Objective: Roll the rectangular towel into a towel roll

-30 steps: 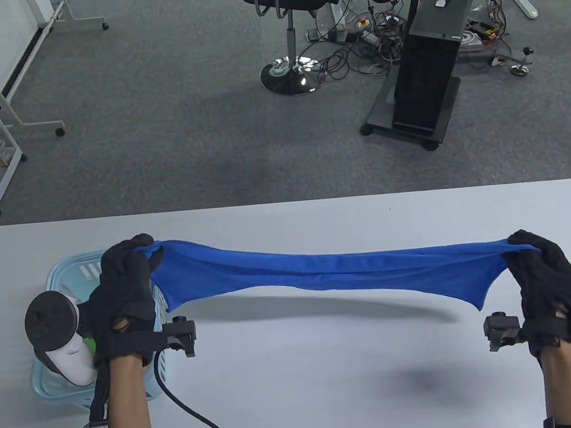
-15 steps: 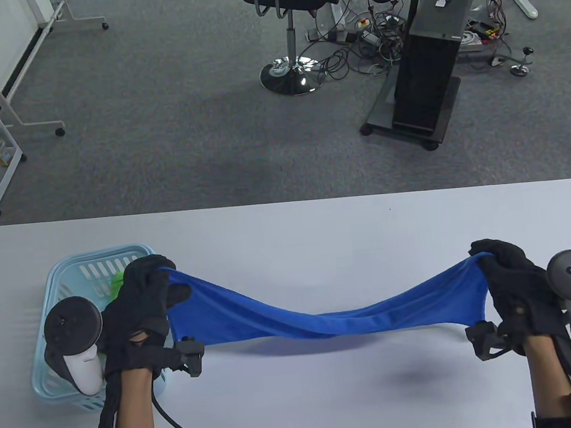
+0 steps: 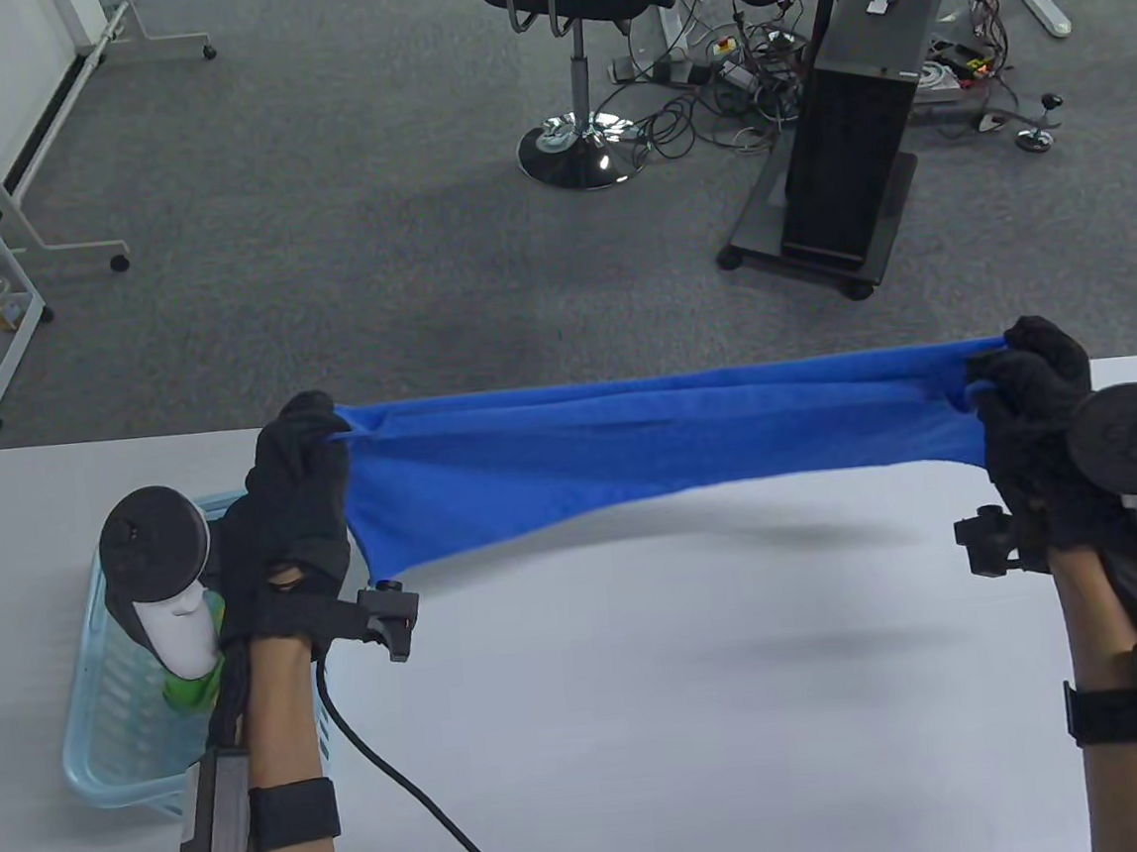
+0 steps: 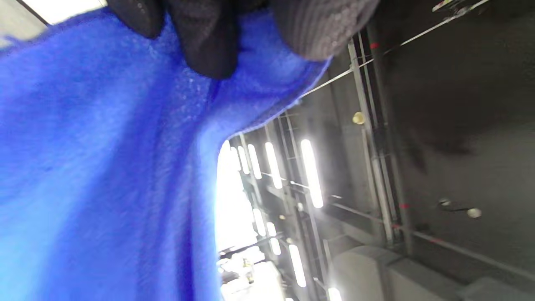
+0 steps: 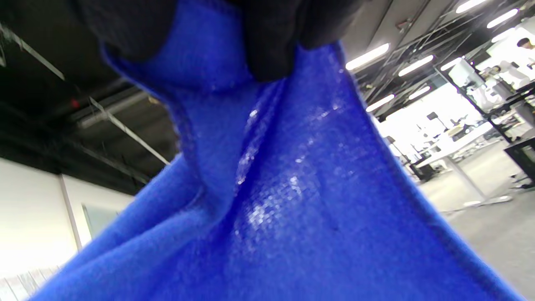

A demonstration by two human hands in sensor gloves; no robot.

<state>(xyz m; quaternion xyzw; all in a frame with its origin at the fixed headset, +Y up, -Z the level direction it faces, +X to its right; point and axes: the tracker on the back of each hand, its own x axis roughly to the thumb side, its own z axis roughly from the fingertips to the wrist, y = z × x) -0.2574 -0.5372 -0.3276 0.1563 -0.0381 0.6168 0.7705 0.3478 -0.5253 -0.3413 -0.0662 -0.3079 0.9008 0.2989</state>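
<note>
1. Grey office carpet, a swivel chair (image 3: 582,7) and a dark cabinet (image 3: 850,123) lie beyond the pale table (image 3: 654,717), whose broad bare middle is presumably where the rolling is meant to happen.

2. Above the table's far edge, the blue towel (image 3: 650,444) hangs in the air, stretched sideways between both hands and touching nothing below; its shadow falls on the tabletop beneath.

3. At the towel's left end, the left hand (image 3: 294,530) pinches a bunched corner — in the left wrist view, gloved fingertips (image 4: 209,46) press cloth between them.

4. At the opposite end, the right hand (image 3: 1037,435) grips likewise, its fingers (image 5: 271,42) curled over a gathered fold.

5. Holding the two ends well apart pulls the top edge nearly straight — probably to take out creases and find the rectangle's shape before laying it flat. The lower edge hangs deeper on the left, so the cloth is not yet evenly spread.

6. Beneath the left forearm sits a light-blue basket (image 3: 110,754) at the table's left side, with something green (image 3: 189,693) inside; it stands clear of the open middle.

7. Rolling has not yet begun — laying the towel flat on the table seems the likely next need.
</note>
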